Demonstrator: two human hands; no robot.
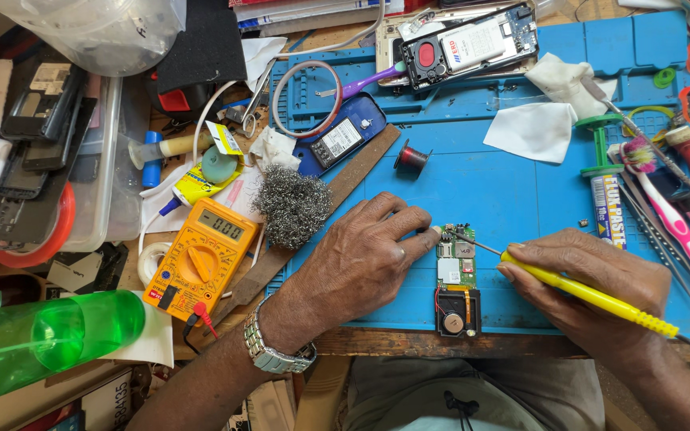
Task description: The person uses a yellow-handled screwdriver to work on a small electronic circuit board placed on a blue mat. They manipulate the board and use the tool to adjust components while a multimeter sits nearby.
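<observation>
Circuit board, small and green with a black speaker module at its near end, lies flat on the blue work mat close to the front edge of the counter, where we can lean over it. Our left hand rests palm down on the mat, its fingertips pressed against the board's upper left corner; we judge this pins the board so it cannot slide under the tool. That hand's grip is not wrapped around anything, only bearing on the board's edge. Our right hand has its grip closed around a yellow-handled soldering iron, held like a pen, with the thin metal tip angled in from the right to touch the board's top end. The low slant likely keeps the tip visible and the wrist braced on the mat.

Left of the mat, a wad of steel wool sits within reach of the left hand, probably for wiping the tip, and a yellow multimeter lies face up beside it. A small spool of wire stands further back on the mat.
</observation>
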